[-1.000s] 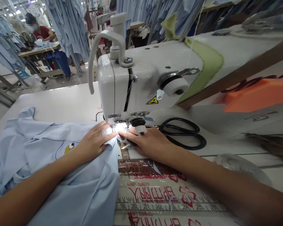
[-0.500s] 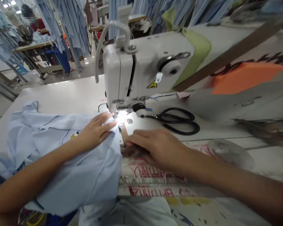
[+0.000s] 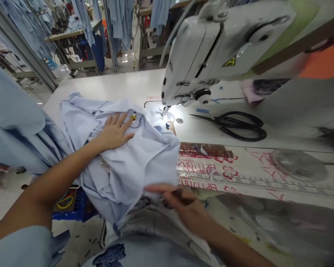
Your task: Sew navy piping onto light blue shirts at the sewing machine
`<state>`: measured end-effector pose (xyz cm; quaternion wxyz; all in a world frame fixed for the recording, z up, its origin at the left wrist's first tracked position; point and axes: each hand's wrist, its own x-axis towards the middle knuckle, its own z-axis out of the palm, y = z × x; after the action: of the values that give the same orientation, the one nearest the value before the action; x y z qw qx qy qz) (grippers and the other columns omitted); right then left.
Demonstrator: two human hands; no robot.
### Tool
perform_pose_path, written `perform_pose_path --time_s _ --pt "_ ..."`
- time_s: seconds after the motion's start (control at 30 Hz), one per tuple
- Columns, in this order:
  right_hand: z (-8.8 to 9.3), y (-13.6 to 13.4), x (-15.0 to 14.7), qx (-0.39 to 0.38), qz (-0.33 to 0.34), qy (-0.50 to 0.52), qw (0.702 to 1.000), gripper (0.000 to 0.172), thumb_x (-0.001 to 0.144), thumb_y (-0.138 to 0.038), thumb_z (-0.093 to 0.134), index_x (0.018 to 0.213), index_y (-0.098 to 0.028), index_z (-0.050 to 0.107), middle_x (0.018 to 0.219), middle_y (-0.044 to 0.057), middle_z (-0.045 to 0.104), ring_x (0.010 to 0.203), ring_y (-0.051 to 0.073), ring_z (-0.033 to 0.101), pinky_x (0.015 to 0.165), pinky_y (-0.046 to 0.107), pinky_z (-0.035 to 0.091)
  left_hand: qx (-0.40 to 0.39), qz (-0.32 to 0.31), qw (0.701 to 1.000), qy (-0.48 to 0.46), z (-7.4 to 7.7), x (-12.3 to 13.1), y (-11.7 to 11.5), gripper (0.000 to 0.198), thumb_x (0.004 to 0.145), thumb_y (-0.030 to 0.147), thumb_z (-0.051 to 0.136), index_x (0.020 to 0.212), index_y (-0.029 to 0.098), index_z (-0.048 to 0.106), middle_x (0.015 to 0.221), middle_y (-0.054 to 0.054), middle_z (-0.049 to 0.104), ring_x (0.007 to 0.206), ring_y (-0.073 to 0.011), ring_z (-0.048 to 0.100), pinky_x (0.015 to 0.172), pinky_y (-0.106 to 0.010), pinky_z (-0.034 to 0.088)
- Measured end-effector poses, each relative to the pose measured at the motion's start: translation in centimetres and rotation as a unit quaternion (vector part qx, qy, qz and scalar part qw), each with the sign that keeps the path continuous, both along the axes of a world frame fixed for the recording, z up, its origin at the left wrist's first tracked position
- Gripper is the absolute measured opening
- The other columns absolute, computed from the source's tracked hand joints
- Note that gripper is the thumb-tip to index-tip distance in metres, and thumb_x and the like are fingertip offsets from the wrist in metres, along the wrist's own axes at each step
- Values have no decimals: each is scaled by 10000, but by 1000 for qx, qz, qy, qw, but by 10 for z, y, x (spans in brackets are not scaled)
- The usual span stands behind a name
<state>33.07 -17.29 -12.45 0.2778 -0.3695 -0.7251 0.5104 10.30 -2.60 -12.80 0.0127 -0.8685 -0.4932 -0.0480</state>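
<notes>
A pale blue shirt (image 3: 133, 155) lies bunched on the white sewing table, hanging over the near edge toward my lap. My left hand (image 3: 114, 131) rests flat on it, fingers spread, beside a small yellow appliqué (image 3: 133, 117). My right hand (image 3: 180, 200) is blurred below the cloth's lower edge, fingers stretched out near the fold. The needle and presser foot (image 3: 165, 111) of the white sewing machine (image 3: 211, 52) sit just beyond the shirt, lit by the lamp. The shirt's edge lies close to the foot; I cannot tell if it is under it.
Black scissors (image 3: 233, 126) lie right of the machine. A printed tape ruler (image 3: 225, 174) runs along the table's near edge. More blue cloth (image 3: 13, 118) hangs at the left. A blue crate (image 3: 72, 207) stands on the floor, with other sewing tables behind.
The shirt has been drawn back from the needle toward my lap. My right hand has left the table for the near edge, and my left hand has moved back. The view has tilted.
</notes>
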Motion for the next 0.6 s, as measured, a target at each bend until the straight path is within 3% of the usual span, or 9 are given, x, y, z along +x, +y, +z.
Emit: perform_pose_path --time_s 0.03,0.1,0.17,0.27,0.33,0.4,0.47,0.53,0.6 --pt "6 6 13 -33 -42 -14 998 440 940 -426 279 1173 -200 576 1003 76 675 896 195 634 763 323 514 -3 -8 1000 -8 2 15 16 572 895 448 415 1392 192 294 1462 -152 236 1330 -388 209 1041 -578 183" --pt "21 16 38 -83 -53 -49 994 479 943 -431 264 1310 -185 449 924 71 692 793 193 657 716 333 532 -7 -21 999 -28 14 38 38 538 897 393 438 1373 167 329 1444 -161 276 1324 -369 239 1041 -570 199" --pt "34 18 58 -32 -65 -142 987 465 935 -381 294 1340 -185 413 881 60 694 728 194 659 660 331 538 19 -47 997 -60 32 40 34 494 884 330 480 1332 146 388 1415 -158 333 1326 -343 252 1055 -545 215" --pt "36 11 68 195 -164 -313 915 395 867 -209 385 1237 -200 526 997 82 668 802 230 651 602 337 522 109 -112 978 -138 54 10 -21 338 898 254 450 1217 152 498 1320 -110 464 1320 -251 299 1079 -445 276" --pt "27 9 60 345 -146 -308 875 433 812 -84 381 1201 -179 545 1126 105 620 970 248 608 665 350 519 124 -160 967 -154 60 -15 -68 293 910 221 420 1183 172 514 1246 -85 533 1280 -206 373 1060 -409 331" --pt "15 16 43 448 -27 -238 861 470 786 -10 359 1200 -146 536 1224 112 564 1145 240 504 823 382 489 66 -189 976 -88 52 -30 -100 351 915 273 427 1246 162 466 1284 -99 509 1285 -221 369 1063 -419 333" --pt "8 31 25 484 71 -213 846 471 776 13 359 1190 -125 536 1242 109 552 1195 229 457 922 412 434 26 -148 988 -16 34 -32 -105 479 915 378 418 1318 121 391 1363 -144 419 1308 -268 325 1072 -464 303" --pt "7 47 15 486 65 -238 839 467 741 16 373 1155 -107 551 1231 127 557 1158 236 492 916 421 436 30 -103 994 2 17 -23 -88 514 911 413 412 1320 103 392 1360 -160 416 1291 -296 343 1065 -497 292" --pt "14 55 16 481 14 -244 842 484 691 11 385 1133 -94 551 1239 150 545 1131 247 513 881 407 456 70 -81 994 -34 11 -14 -68 460 913 384 421 1270 95 446 1306 -170 470 1241 -292 411 1042 -508 322"
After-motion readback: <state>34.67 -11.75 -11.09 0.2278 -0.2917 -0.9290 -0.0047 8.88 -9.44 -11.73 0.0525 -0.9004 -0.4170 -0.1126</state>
